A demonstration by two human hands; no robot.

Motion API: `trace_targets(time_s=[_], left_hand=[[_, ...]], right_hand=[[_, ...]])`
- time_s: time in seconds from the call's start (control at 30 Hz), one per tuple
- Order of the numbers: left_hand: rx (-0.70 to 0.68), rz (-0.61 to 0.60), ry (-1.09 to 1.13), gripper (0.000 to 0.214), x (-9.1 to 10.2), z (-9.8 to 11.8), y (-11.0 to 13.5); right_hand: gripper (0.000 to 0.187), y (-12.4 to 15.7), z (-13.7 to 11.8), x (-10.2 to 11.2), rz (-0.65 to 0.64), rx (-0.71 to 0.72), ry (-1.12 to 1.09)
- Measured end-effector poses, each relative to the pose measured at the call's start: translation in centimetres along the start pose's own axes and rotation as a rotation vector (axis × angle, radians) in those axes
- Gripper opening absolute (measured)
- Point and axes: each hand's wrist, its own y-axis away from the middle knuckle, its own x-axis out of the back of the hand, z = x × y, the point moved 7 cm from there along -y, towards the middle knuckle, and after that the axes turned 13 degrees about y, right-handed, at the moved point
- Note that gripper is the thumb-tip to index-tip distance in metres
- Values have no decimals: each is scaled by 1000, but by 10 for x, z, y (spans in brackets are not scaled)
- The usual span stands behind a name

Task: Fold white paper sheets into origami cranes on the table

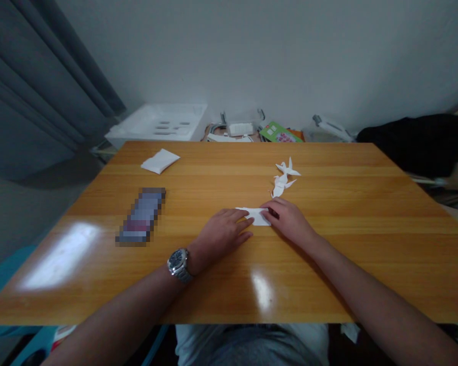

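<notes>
A small folded piece of white paper point(258, 218) lies on the wooden table between my hands. My left hand point(226, 230), with a metal watch point(178, 262) at the wrist, rests its outstretched fingers on the paper's left part. At the right end, my right hand point(289, 219) pinches the paper between thumb and fingers; the other fingers curl and partly hide that edge. Just beyond the right hand are folded paper cranes, a nearer one point(279, 185) and a farther one point(289, 168), close together.
The glossy wooden table point(213, 178) carries a stack of white paper point(161, 161) at the far left and a pixelated, phone-like object point(143, 216) nearer me. Behind its far edge stand a white plastic tray point(160, 122) and a green booklet point(278, 133). Black cloth point(416, 140) is at right.
</notes>
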Motion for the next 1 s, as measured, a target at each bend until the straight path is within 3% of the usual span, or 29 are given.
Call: trace_targets(time_s=[0.13, 0.37, 0.53, 1.0], left_hand=[[38, 14, -3, 34, 2, -3, -1], [92, 35, 3, 26, 3, -10, -4], [129, 44, 8, 23, 2, -11, -6], [138, 56, 43, 22, 2, -12, -6]], right_hand=[[22, 1, -9, 12, 60, 138, 62], [27, 10, -17, 5, -100, 374, -40], [24, 11, -14, -4, -146, 381, -80], [18, 8, -10, 2, -200, 333, -174]])
